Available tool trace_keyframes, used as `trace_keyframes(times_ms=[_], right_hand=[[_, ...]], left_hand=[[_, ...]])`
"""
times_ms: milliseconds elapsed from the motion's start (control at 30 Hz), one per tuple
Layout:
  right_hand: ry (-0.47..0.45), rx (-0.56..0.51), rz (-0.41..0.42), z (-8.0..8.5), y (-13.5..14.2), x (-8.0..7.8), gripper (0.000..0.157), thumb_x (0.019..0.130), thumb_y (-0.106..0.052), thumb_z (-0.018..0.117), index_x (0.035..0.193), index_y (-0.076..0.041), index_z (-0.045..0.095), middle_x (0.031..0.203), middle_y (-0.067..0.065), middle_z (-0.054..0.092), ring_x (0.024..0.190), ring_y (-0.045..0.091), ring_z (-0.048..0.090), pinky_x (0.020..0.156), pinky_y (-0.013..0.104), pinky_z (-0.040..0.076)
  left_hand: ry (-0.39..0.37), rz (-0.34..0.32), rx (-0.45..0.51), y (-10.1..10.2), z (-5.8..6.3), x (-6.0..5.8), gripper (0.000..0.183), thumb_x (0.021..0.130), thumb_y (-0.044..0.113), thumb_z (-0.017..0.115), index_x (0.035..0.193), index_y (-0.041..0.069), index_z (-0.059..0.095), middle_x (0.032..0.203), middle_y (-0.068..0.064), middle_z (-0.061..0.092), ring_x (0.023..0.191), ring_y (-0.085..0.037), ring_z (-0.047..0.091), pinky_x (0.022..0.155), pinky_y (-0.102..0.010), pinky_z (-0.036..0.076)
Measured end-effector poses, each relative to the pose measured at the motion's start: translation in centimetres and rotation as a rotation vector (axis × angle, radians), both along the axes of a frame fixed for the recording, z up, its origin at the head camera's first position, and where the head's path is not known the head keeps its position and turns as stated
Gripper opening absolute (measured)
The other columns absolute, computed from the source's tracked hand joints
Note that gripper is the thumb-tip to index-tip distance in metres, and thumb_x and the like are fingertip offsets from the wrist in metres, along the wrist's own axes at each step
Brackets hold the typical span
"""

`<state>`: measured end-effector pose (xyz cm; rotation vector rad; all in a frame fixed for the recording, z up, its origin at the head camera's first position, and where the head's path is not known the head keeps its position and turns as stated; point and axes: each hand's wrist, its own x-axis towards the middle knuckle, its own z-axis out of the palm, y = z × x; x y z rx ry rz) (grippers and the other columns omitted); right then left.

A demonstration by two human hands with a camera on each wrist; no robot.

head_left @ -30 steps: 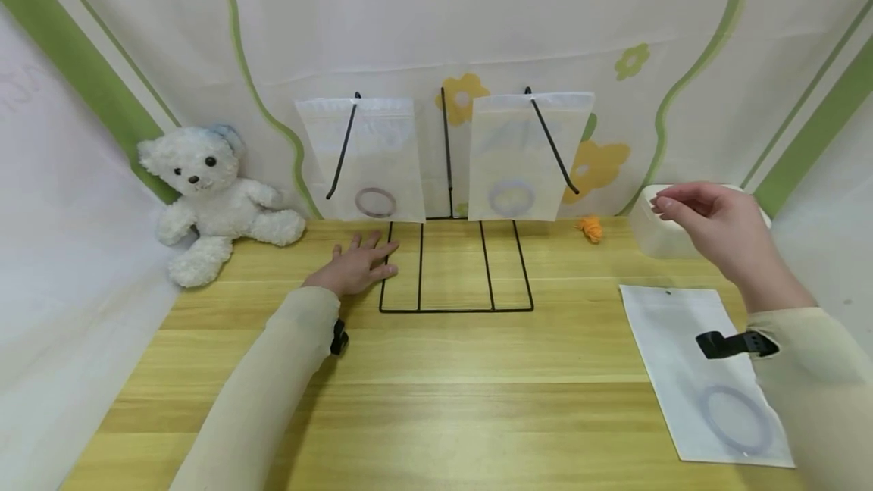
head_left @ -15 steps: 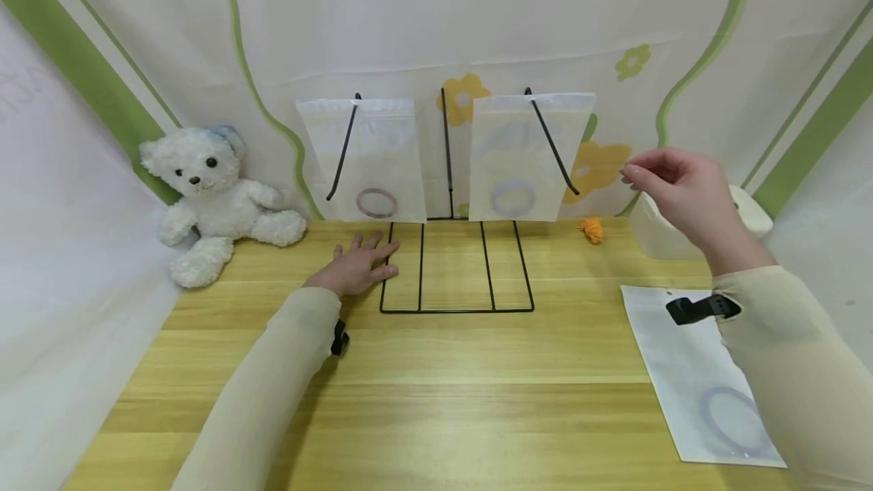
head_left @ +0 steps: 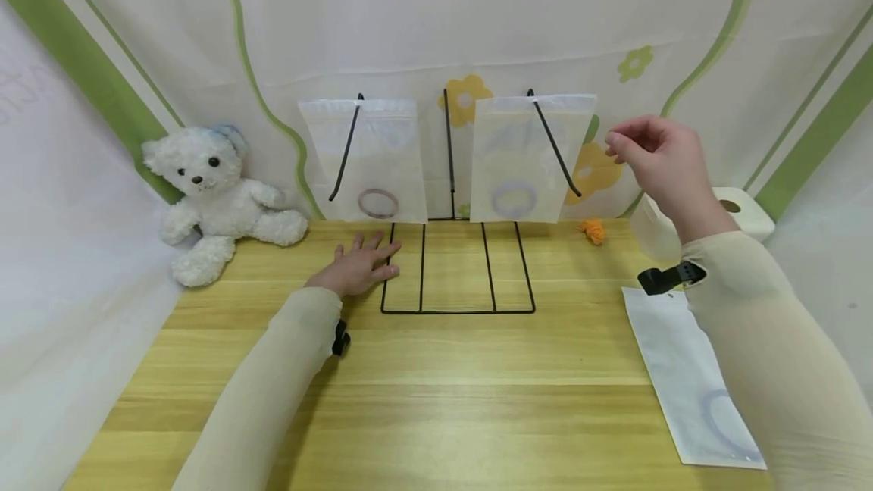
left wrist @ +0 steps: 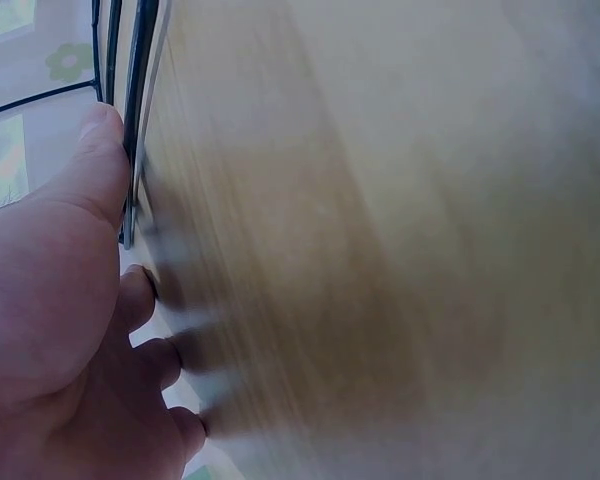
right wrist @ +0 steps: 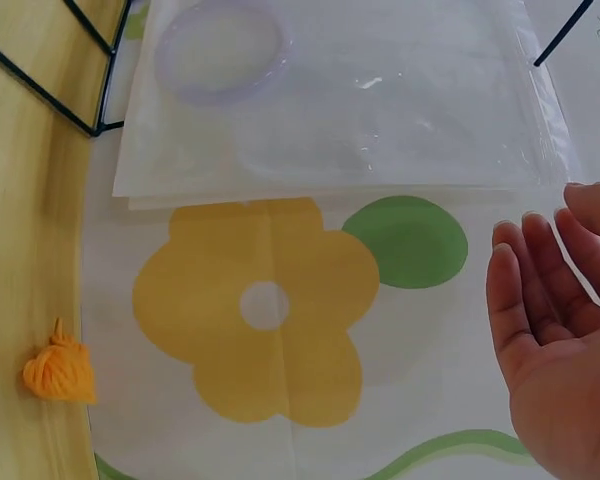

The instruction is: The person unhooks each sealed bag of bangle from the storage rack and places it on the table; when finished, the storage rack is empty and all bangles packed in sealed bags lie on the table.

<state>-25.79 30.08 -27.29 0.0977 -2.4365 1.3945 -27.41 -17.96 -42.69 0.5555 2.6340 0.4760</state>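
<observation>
A black wire rack point(head_left: 457, 313) stands at the table's back, with zip bags on its two hooks. The left bag point(head_left: 389, 150) shows a reddish-brown ring at its bottom; the right bag point(head_left: 525, 146) shows a pale lavender ring point(right wrist: 225, 50). My left hand point(head_left: 353, 267) lies with fingers spread at the rack base's left side, thumb right by the wire in the left wrist view. My right hand point(head_left: 664, 165) is raised right of the right bag, fingers loosely bent and holding nothing. On the table, another bag point(head_left: 671, 370) with a lavender ring is partly hidden by my right sleeve.
A white plush bear point(head_left: 221, 199) sits at the back left. An orange bundle point(head_left: 593, 232) lies right of the rack. Behind my right forearm stands a white box point(head_left: 746, 214) with a hole in its top. A patterned cloth point(head_left: 546, 14) hangs behind everything.
My right hand has moved left and up, from in front of the white box toward the right hanging bag. The left hand, the rack and the bags have stayed put.
</observation>
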Motion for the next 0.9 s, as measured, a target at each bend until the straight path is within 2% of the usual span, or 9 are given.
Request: trace_keyframes(times_ms=[133,467,700,900], right_hand=[[0.017,-0.073,0.004,0.4,-0.6,-0.8,0.019,0.104,-0.030,0.075,0.116,-0.015,0.075,0.096,-0.015,0.073,0.089,0.007,0.070,0.075,0.012,0.055],[0.024,-0.179,0.029,1.0,-1.8,-2.2,0.013,0.104,-0.024,0.074,0.115,-0.017,0.074,0.100,-0.011,0.071,0.090,0.009,0.068,0.077,0.014,0.057],[0.022,-0.228,0.029,1.0,-2.1,-2.4,0.016,0.105,-0.021,0.073,0.116,-0.010,0.073,0.096,-0.012,0.072,0.089,0.008,0.069,0.077,0.014,0.057],[0.033,-0.371,0.069,1.1,-2.3,-2.3,0.011,0.101,-0.016,0.077,0.108,-0.008,0.075,0.094,-0.007,0.074,0.085,0.010,0.070,0.077,0.014,0.058]], left_hand=[[0.004,-0.007,-0.008,0.0,-0.1,-0.1,0.068,0.115,0.051,0.045,0.174,0.024,0.024,0.182,-0.021,0.003,0.165,-0.054,-0.008,0.124,-0.083,-0.003],[-0.002,0.000,-0.010,0.0,-0.1,-0.2,0.068,0.115,0.052,0.045,0.174,0.026,0.024,0.183,-0.018,0.003,0.166,-0.052,-0.009,0.125,-0.082,-0.003],[0.000,0.000,-0.009,0.2,0.0,0.0,0.068,0.115,0.051,0.046,0.174,0.026,0.023,0.183,-0.018,0.002,0.166,-0.052,-0.008,0.126,-0.082,-0.003],[0.004,-0.007,-0.017,0.2,0.0,-0.2,0.068,0.115,0.052,0.046,0.174,0.025,0.025,0.182,-0.019,0.003,0.166,-0.053,-0.007,0.126,-0.082,-0.002]])
